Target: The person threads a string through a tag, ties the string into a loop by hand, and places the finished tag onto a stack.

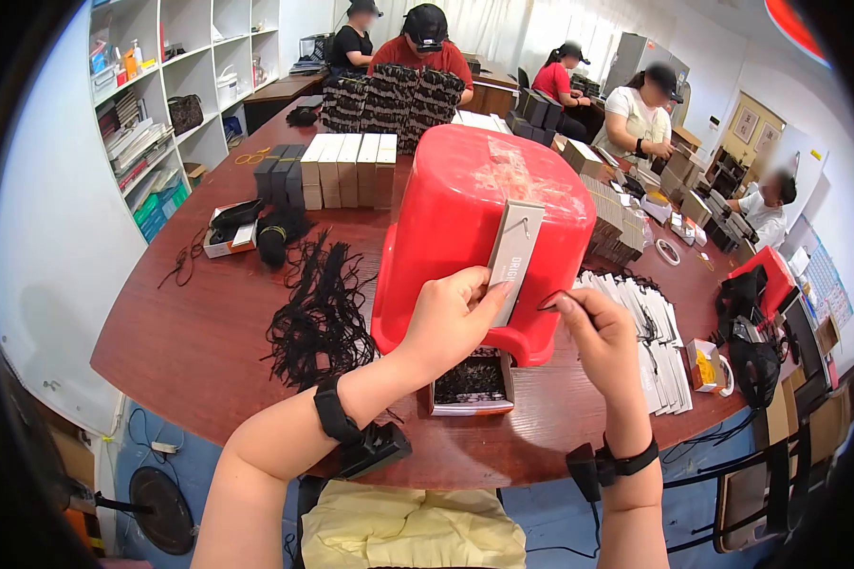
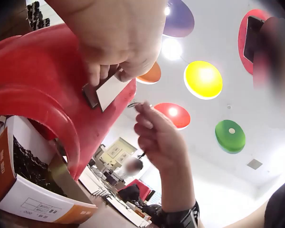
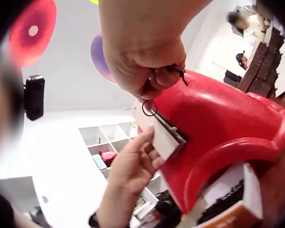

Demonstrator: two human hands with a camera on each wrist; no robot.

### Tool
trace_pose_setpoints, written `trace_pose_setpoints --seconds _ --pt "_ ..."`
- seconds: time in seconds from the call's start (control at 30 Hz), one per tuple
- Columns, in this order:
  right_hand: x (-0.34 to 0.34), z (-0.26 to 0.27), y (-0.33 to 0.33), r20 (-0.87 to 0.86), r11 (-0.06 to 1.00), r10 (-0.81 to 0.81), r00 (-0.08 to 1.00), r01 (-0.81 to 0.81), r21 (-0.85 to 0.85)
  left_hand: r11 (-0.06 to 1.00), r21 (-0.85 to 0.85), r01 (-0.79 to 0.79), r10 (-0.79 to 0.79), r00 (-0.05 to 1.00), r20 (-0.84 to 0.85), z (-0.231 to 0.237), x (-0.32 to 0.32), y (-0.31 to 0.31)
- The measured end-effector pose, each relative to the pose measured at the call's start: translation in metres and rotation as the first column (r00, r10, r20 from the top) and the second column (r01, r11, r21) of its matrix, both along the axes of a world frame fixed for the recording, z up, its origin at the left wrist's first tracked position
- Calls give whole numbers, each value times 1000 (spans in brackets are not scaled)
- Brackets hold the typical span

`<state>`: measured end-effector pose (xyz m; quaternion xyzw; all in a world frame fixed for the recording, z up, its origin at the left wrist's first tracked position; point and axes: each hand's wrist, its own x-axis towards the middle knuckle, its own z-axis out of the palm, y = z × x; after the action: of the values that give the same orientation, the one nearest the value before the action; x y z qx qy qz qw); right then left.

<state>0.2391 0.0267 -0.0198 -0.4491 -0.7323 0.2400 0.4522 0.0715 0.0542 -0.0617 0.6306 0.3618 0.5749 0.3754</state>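
Observation:
My left hand (image 1: 457, 308) grips a flat grey-beige cardboard tag (image 1: 519, 248) with white lettering that starts "ORIGI". The tag leans along the side of an upturned red plastic tub (image 1: 446, 190), and a hole near its top end has something small and thin in it. Just right of the tag, my right hand (image 1: 600, 334) pinches a thin black cord (image 3: 149, 109) between thumb and forefinger. The cord's loop stands out from the fingertips, while its knotted end (image 3: 182, 76) sticks out of the curled fingers. Under the tub's notched rim sits an open box (image 1: 470, 384) of black cords.
Loose black cords (image 1: 321, 313) lie in a heap on the left. Strung white tags (image 1: 643, 341) are spread at the right, near a small box with yellow contents (image 1: 704, 365). Stacked cartons (image 1: 346, 171) and bundles of dark tags (image 1: 389, 109) stand behind. Several people work around the table.

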Motion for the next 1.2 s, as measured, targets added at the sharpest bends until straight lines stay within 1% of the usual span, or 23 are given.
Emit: trace_pose_setpoints --seconds 0.03,0.1,0.13,0.17,0.23,0.3,0.37,0.4,0.43,0.5,0.53,0.57,0.63,0.73,0.8,0.83,0.9,0.93,1.0,1.03,1.1,1.17,1.2 --pt "-4 11 -2 3 1000 -3 1000 3 2 1000 4 -9 9 1000 7 -1 0 0" --pt "-16 27 -2 -154 995 83 985 -73 71 1000 6 -12 12 1000 15 -2 0 1" --pt "-24 32 2 -201 989 95 975 -69 134 1000 3 -8 8 1000 8 -3 0 1" --pt "-29 33 8 -199 989 97 975 -71 133 1000 -1 -8 8 1000 1 -4 -1 2" --pt "-36 31 20 -162 977 82 983 -47 209 1000 16 -24 24 1000 6 -3 0 0" --pt "-36 22 29 -171 981 53 984 -20 192 999 35 -37 37 999 7 1 -3 -1" --pt "-30 10 34 -66 965 -27 997 44 257 994 -108 1 -16 990 -138 6 -8 -2" --pt "-29 7 30 -91 984 -20 996 36 177 995 -104 -4 -10 991 -134 6 -7 -3" --pt "-26 5 28 -89 983 -20 996 36 179 995 -102 -4 -9 991 -132 4 -6 -1" --pt "-21 1 25 -35 987 -20 999 25 161 998 52 -41 41 999 -14 -4 -2 3" --pt "-19 5 22 -28 984 56 998 -50 173 998 53 -40 40 999 -16 -6 -2 4" --pt "-21 9 19 -29 984 55 998 -49 174 997 66 -44 47 998 -37 -7 -3 5" --pt "-28 18 14 -125 931 158 980 -106 348 996 76 -45 50 997 -59 -6 -3 4" --pt "-37 31 18 -136 914 110 984 -47 402 999 28 -32 34 998 -60 -3 -2 2" --pt "-36 27 24 -94 903 46 995 -1 429 998 50 -24 23 1000 21 -3 -1 2" --pt "-33 22 27 -94 902 48 994 -3 431 998 52 -26 25 999 20 -3 -3 2" --pt "-26 9 27 62 910 -69 996 37 414 1000 22 -18 20 996 -92 -4 -7 3" --pt "-22 2 26 34 935 -59 998 43 351 1000 24 -20 22 996 -87 -3 -6 1" --pt "-20 -2 24 2 951 -38 999 36 307 994 88 70 -71 997 9 0 -5 -4" --pt "-20 -3 23 -36 964 -20 999 29 264 993 88 73 -74 997 8 0 -4 -4" --pt "-17 -5 24 5 962 -7 1000 5 273 969 193 155 -165 986 33 -3 -4 0" --pt "-18 -9 24 -192 982 122 974 -90 169 954 239 180 -184 983 -6 -7 -7 4" --pt "-17 -6 23 -192 981 123 974 -91 170 937 282 206 -202 978 -45 -9 -9 6"
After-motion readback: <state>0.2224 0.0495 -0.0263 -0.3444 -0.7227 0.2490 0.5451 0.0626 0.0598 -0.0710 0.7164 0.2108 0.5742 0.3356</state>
